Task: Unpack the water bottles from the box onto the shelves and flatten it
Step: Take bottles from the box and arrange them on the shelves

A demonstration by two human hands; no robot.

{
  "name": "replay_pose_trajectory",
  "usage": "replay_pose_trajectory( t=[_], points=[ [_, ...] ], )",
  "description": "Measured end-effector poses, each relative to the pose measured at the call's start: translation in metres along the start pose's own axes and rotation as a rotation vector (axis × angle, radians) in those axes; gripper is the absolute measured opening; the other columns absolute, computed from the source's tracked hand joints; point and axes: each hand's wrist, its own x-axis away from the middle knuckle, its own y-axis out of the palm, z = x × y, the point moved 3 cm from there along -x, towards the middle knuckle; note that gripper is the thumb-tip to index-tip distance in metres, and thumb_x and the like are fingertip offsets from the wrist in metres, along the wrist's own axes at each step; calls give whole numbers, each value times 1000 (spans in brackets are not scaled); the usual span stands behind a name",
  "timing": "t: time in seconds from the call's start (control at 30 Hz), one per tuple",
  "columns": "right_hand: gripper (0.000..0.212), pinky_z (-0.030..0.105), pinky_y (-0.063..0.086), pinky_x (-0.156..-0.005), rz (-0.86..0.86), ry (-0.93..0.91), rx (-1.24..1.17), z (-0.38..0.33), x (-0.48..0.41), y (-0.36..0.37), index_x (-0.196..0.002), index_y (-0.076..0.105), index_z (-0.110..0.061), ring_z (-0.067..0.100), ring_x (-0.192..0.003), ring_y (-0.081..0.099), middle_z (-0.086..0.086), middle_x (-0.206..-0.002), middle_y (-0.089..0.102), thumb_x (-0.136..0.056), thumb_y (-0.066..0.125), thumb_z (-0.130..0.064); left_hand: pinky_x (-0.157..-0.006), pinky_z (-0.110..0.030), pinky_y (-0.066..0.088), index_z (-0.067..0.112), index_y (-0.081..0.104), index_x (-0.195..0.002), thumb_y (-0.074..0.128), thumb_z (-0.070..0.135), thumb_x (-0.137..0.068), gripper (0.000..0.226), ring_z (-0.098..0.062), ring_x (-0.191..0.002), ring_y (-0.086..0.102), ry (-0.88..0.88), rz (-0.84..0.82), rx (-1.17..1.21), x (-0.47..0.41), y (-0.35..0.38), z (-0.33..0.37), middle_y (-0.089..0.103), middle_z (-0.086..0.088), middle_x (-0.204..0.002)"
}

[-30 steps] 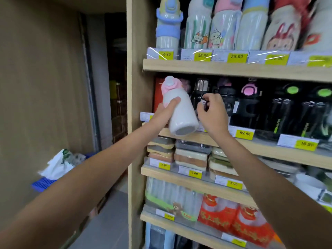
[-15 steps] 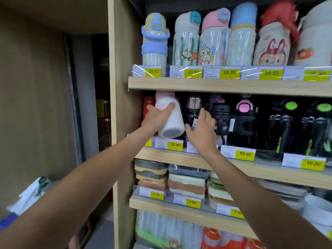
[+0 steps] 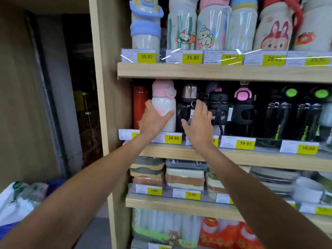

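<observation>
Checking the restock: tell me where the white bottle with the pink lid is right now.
In the head view, the white bottle with the pink lid stands upright on the second shelf, left end, between a red flask and black bottles, gripped by the left hand.

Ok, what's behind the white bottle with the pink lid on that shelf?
Behind the white bottle, held by the left hand, only dark shelf depth shows; a red flask stands beside it. Anything directly behind is covered.

**Price tags readable on three shelf edges**

Top shelf edge (image 3: 215,71): yellow tags (image 3: 146,56) reading 35.80 and 35.80, further ones glare-blurred. Middle shelf edge (image 3: 251,156): 38.80 (image 3: 173,138), 59.90 (image 3: 245,143), 16.80 (image 3: 307,148). Lower shelf edge (image 3: 170,203): 3.00 (image 3: 154,190) and 3.00 (image 3: 192,194). Small print on the white labels is illegible.
</observation>
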Motion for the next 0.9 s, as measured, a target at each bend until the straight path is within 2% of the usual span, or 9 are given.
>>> replay_pose_trajectory(
  t=[0.23, 0.33, 0.4, 0.5, 0.57, 0.63, 0.73, 0.8, 0.9],
  points=[
    [77, 43, 48, -85, 21, 4, -58, 5, -4, -5, -148, 20, -15, 27, -130, 33, -2, -154, 24, -87, 64, -31, -74, -34, 41, 12, 30, -121, 64, 62, -73, 77, -29, -100, 61, 79, -151, -78, -1, -1, 1, 58, -2, -105],
    [79, 44, 46, -92, -30, -11, -52, 5, -2, -7, -150, 14, -13, 28, -134, 31, -1, -157, 18, -89, 63, -26, -82, -37, 43, 11, 23, -133, 61, 60, -77, 84, -31, -110, 58, 66, -251, -84, -2, -3, 1, 57, -10, -122],
    [84, 42, 39, -103, -115, -29, -71, 5, -3, -11, -152, 7, -10, 28, -140, 28, 2, -160, 11, -89, 62, -22, -95, -39, 40, 13, 7, -147, 60, 57, -80, 96, -31, -123, 50, 29, -312, -63, -1, -7, 3, 49, -11, -138],
    [84, 28, 25, -109, -254, 0, -192, 10, -6, -22, -151, 7, -8, 23, -142, 25, 3, -159, 15, -89, 62, -20, -105, -39, 33, 8, -4, -150, 63, 46, -84, 102, -29, -134, 39, -13, -327, -61, 13, -10, 8, 36, -12, -148],
    [73, 21, 25, -104, -261, -7, -210, 12, 0, -32, -149, 19, -6, 22, -139, 31, 7, -154, 28, -90, 60, -19, -107, -37, 31, 2, 9, -147, 67, 34, -82, 93, -30, -135, 34, -13, -254, 3, 27, -9, 13, 32, -15, -147],
    [54, 26, 31, -102, -177, -57, -183, 18, 12, -45, -139, 37, -3, 25, -129, 43, 12, -143, 41, -90, 58, -17, -110, -35, 26, -1, 21, -142, 66, 24, -82, 79, -32, -136, 28, 7, -176, 59, 50, -6, 23, 30, -17, -146],
    [33, 33, 43, -93, -64, -64, -211, 35, 32, -61, -123, 54, -4, 25, -108, 57, 12, -122, 56, -91, 54, -14, -112, -28, 15, -1, 25, -142, 59, 11, -85, 67, -30, -140, 20, 18, -146, 204, 86, 4, 36, 23, -17, -149],
    [26, 28, 44, -87, -37, -70, -233, 46, 43, -70, -114, 60, -3, 22, -99, 60, 11, -110, 63, -90, 53, -10, -107, -22, 18, 1, 34, -138, 55, 5, -86, 56, -27, -135, 29, 55, -152, 300, 105, 12, 44, 32, -15, -143],
    [20, 26, 44, -79, -51, -5, -257, 93, 72, -100, -105, 64, -4, 18, -84, 59, 9, -95, 67, -88, 54, -6, -99, -25, 36, 7, 45, -132, 50, 1, -87, 46, -24, -120, 48, 69, -299, 409, 154, 44, 70, 46, -12, -135]
  ],
)
